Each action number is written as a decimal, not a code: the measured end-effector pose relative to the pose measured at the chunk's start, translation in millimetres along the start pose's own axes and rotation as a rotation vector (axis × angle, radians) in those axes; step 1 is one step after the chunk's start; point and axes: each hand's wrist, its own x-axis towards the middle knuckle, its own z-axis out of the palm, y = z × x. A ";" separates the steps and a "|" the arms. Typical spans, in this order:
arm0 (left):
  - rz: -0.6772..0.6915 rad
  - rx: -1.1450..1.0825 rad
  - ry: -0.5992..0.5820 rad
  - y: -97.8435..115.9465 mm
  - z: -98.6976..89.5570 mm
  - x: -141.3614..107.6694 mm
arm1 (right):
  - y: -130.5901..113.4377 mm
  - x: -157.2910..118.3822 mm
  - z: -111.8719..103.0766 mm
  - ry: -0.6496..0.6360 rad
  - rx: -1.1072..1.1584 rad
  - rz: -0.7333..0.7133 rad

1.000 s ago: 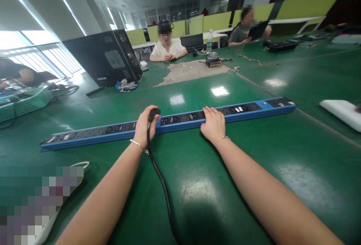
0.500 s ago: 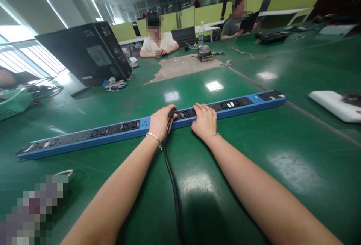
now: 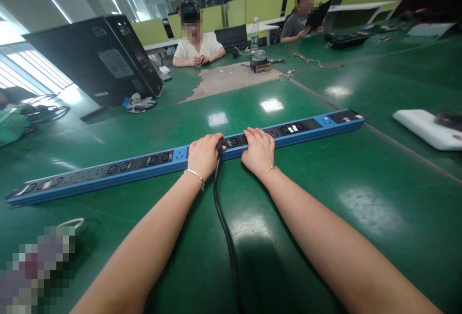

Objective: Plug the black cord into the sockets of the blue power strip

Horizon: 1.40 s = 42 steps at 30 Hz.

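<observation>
1. Blue power strip (image 3: pixel 234 142) lies slantwise across the green table (image 3: pixel 310 179).
2. Left hand (image 3: pixel 204 156), fingers curled, pinches a corded black plug (image 3: pixel 220 145) against the strip's top; how far it is seated, I cannot tell.
3. Right hand (image 3: pixel 258 153), half closed, clasps the strip nearby.

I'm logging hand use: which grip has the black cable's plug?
The left grip: it holds the plug, from which the black cable trails. The right grip instead rests on the blue power strip, with no cable.
</observation>
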 end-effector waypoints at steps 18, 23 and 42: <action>-0.087 0.112 0.087 -6.1 15.3 -18.0 | -94.2 33.1 -25.0 -0.436 -0.119 0.120; -0.070 0.123 0.112 -9.9 16.5 -18.7 | -99.9 45.0 -49.6 -0.397 -0.157 0.138; -0.080 0.069 0.118 -10.6 18.0 -17.7 | 33.0 65.0 -92.7 -0.458 -0.433 0.326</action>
